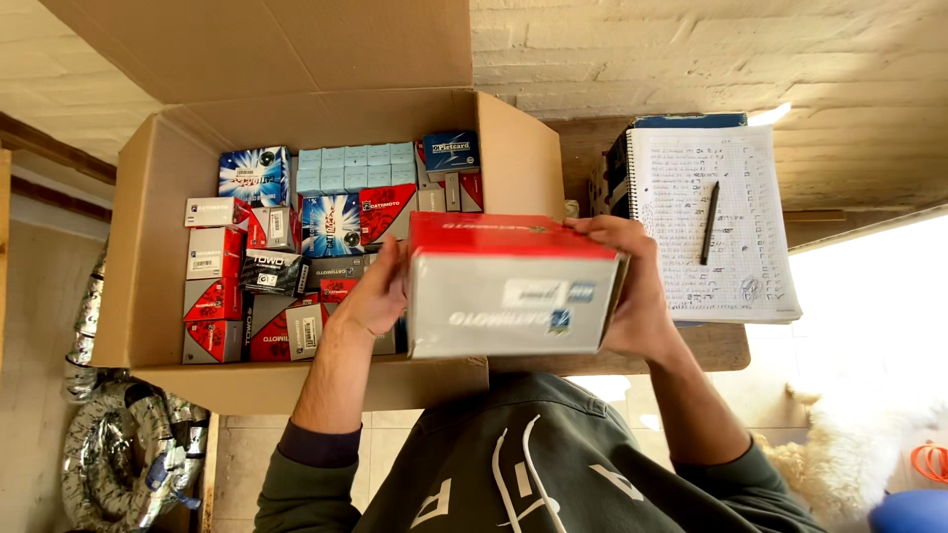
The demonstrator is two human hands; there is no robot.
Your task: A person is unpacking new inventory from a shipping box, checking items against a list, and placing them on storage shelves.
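Both hands grip one red-and-grey box (509, 286), held just in front of the open carton (148, 247). The left hand (373, 296) is closed on the box's left end, fingers pressed against its side. The right hand (632, 286) is closed round the right end, fingers curled over the top edge. The carton is packed with small boxes (296, 237) in red, grey, blue and pale blue. Right of the carton a spiral notebook (716, 222) lies open on the surface (716, 345), with a dark pen (709, 222) on its page. Left of the carton, lower down, lies what looks like crumpled silver ducting (109, 444). Something white and furry (849, 454) shows at the lower right.
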